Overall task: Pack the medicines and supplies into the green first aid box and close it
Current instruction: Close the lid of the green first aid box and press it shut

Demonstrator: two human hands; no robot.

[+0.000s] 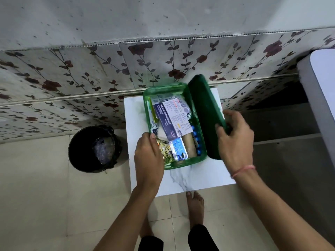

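The green first aid box (164,89) stands on a small white marble-patterned table (199,174). It is filled with medicines: a navy and white dressings carton (170,117), blister strips (178,150), a tan roll (189,144) and a row of blue capsules (196,140). Its dark green lid (203,113) stands raised on the right side, tilted. My right hand (234,136) grips the lid's near edge. My left hand (147,154) rests on the box's near left corner, fingers over the rim and a gold blister strip (165,149).
A black bin with a liner (94,148) stands on the tiled floor left of the table. A wall with floral tiles (108,69) is right behind the box. A white cabinet edge (319,91) is at the right. My bare feet (194,207) are below the table's front edge.
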